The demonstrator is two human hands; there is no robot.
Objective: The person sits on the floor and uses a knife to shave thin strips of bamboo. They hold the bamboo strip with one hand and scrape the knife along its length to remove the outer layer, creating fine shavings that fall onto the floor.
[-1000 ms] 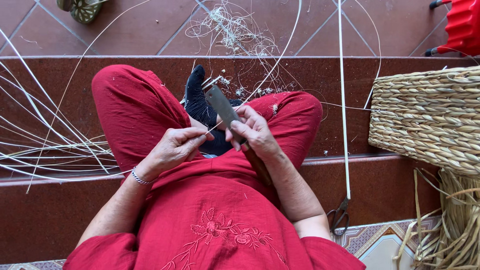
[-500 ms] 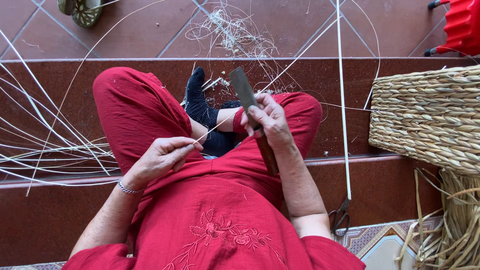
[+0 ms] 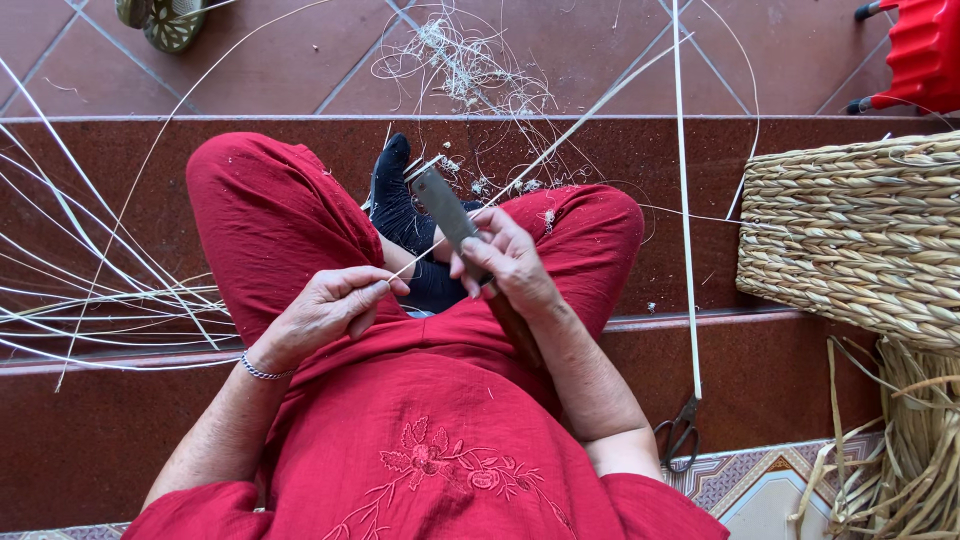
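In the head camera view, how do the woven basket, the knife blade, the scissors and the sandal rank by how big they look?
1. woven basket, cut off by the frame
2. knife blade, nearer the camera
3 and 4. scissors and sandal look alike; the sandal is farther off and cropped.

Soft even daylight, sharp, faint shadows

The knife blade [image 3: 445, 208] is dull grey metal, worn and matt, on a dark wooden handle [image 3: 515, 328], and the pale cane strip [image 3: 560, 135] it meets looks smooth and faintly glossy. The basket [image 3: 860, 235] is coarse woven straw, rough and matt. The tunic [image 3: 420, 440] is soft red cloth with embroidery, and the step [image 3: 100, 440] is polished reddish-brown stone.
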